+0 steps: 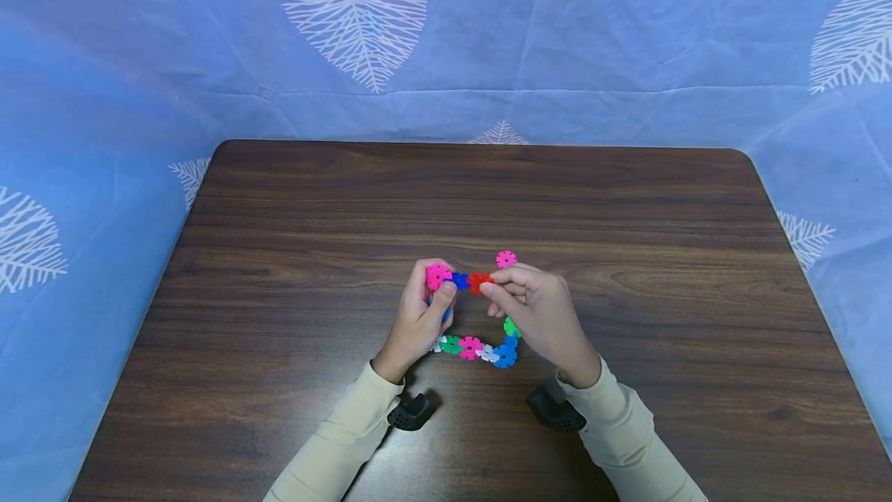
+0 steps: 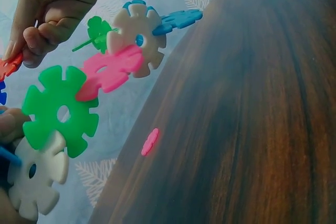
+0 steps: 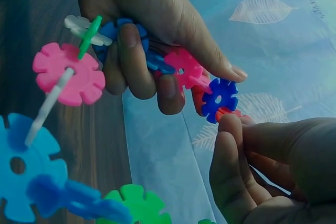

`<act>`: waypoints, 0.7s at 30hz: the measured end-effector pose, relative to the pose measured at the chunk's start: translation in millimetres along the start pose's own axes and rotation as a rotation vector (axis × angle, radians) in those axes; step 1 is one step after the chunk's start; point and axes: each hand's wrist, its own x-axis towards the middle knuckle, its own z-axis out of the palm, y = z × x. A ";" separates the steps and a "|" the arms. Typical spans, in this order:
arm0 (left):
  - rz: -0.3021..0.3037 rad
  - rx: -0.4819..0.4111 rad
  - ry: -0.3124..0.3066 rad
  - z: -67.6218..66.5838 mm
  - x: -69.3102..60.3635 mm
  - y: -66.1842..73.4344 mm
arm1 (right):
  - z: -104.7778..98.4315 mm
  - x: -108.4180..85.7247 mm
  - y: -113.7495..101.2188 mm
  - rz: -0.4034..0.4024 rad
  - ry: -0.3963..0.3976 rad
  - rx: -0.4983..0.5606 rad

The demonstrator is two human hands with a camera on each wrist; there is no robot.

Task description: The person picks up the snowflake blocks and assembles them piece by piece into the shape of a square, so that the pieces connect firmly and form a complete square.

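Note:
My left hand (image 1: pixel 416 324) grips a chain of notched, flower-shaped plastic discs, its fingers curled round several of them. At the chain's upper end are a pink disc (image 1: pixel 438 276), a dark blue disc (image 3: pixel 220 100) and a red disc (image 1: pixel 479 282). The right hand (image 1: pixel 540 312) pinches the red disc between thumb and fingers, where it meets the dark blue one. From the left hand the rest of the chain curves below both hands, through a green disc (image 2: pixel 60 113), a white disc (image 2: pixel 137 38) and a light blue disc (image 1: pixel 505 355). Fingers hide part of the chain.
A single pink disc (image 1: pixel 506 259) lies on the dark wooden table (image 1: pixel 334 200), just beyond the right hand. Black wrist devices (image 1: pixel 413 412) sit under both wrists. Blue cloth (image 1: pixel 557 37) with white leaf prints hangs behind the table.

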 end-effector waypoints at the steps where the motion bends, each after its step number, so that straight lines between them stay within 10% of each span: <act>1: -0.001 0.003 -0.007 -0.2 -0.2 0.2 | 0.1 -0.2 0.2 -0.004 0.003 0.000; 21: -0.067 0.059 -0.079 0.4 -1.1 1.6 | 2.1 -1.4 5.3 0.006 -0.007 -0.005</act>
